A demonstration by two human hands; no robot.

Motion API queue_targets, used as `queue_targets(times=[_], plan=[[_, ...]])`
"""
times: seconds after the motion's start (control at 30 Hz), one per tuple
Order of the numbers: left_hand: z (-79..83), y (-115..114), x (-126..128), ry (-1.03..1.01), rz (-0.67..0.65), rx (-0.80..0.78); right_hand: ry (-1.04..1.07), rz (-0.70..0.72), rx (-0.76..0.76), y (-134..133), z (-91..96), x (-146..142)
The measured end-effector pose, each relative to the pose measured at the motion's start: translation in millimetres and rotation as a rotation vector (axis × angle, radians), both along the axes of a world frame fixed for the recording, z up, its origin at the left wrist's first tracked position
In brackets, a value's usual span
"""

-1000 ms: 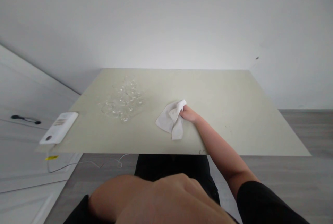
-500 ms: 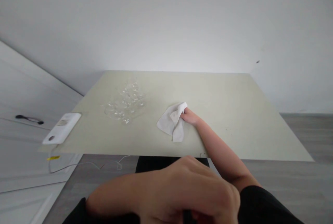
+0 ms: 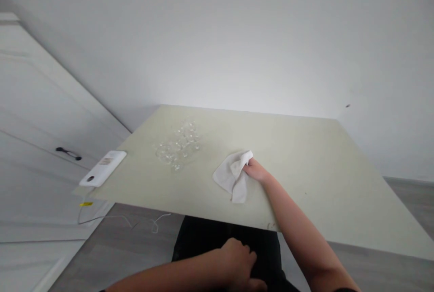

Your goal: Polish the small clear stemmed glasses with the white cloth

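Observation:
My right hand [image 3: 256, 169] is closed on a white cloth [image 3: 225, 175] that lies crumpled and partly folded on the pale table. Its fingers are partly hidden by the cloth's folds. Low in the view, before the table's front edge, my left hand [image 3: 237, 258] hovers over my dark-clothed lap. The fingers of that hand are loosely curled, with the thumb apart from them and nothing visible between. To the left of the cloth, a cluster of clear, shiny, rounded pieces [image 3: 181, 143] sits apart from both hands; what they are I cannot make out.
On the table [image 3: 298, 147], at its left edge, lies a white flat device [image 3: 103, 169] with a cable [image 3: 101, 216] hanging from it, marked by a yellow tag [image 3: 86, 204]. White cabinet doors [image 3: 34, 115] stand at the left. Behind the table rises a wall.
My left hand has dropped from close in front of the camera toward my lap. The view has shifted and tilted. My right hand still grips the cloth at about the same spot.

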State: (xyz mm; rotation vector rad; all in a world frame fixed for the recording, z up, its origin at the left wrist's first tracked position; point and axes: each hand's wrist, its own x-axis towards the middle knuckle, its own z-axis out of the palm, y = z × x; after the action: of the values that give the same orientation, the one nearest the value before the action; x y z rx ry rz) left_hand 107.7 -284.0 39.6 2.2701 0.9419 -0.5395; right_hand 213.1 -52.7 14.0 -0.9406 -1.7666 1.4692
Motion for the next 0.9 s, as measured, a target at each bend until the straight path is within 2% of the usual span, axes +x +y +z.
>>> queue_targets(times=[0.07,0.1,0.17,0.23,0.3,0.33,0.37,0.43,0.47,0.5,0.53,0.57,0.6,0.67,0.73,0.8,0.9], plan=[[-14.4,1,-7,0.049,-0.059,-0.019,0.008,0.007,0.000,0,-1.8,-1],[-16.3,3,-11,0.075,-0.099,-0.021,0.009,0.004,-0.002,0,-2.4,-1],[-7.7,10,-20,0.080,-0.133,0.007,0.018,-0.007,-0.016,0,-2.8,-1],[15.2,21,-33,-0.045,-0.048,0.043,0.047,-0.001,-0.046,-1,-2.3,0],[43.4,36,-52,-0.329,0.161,0.056,0.097,0.040,-0.082,-1,-2.7,1],[55.6,45,-65,-0.471,0.329,0.118,0.124,0.059,-0.094,-1,-3.8,2],[64.7,54,-79,-0.598,0.527,0.250,0.151,0.063,-0.105,0,-5.6,3],[69.8,74,-110,-0.850,0.991,0.748,0.214,0.019,-0.154,1,-10.6,2],[65.8,83,-126,-0.965,1.208,1.039,0.251,-0.024,-0.194,2,-13.1,2],[58.0,92,-142,-1.045,1.359,1.271,0.291,-0.066,-0.235,3,-15.0,1],[47.6,100,-157,-1.085,1.466,1.435,0.332,-0.101,-0.269,3,-15.8,0],[35.8,107,-170,-1.083,1.536,1.486,0.373,-0.122,-0.292,2,-15.4,-1],[23.7,114,-182,-1.050,1.604,1.461,0.410,-0.127,-0.300,2,-13.6,-1],[2.9,124,-199,-0.957,1.734,1.302,0.463,-0.117,-0.285,-1,-6.6,-2],[-9.9,132,-208,-0.854,1.816,1.143,0.469,-0.119,-0.245,-4,2.5,-2],[-14.2,136,-209,-0.789,1.802,1.084,0.441,-0.136,-0.193,-6,10.0,-1],[-8.8,135,-191,-0.820,1.636,1.210,0.420,-0.175,-0.158,-7,12.7,2]])
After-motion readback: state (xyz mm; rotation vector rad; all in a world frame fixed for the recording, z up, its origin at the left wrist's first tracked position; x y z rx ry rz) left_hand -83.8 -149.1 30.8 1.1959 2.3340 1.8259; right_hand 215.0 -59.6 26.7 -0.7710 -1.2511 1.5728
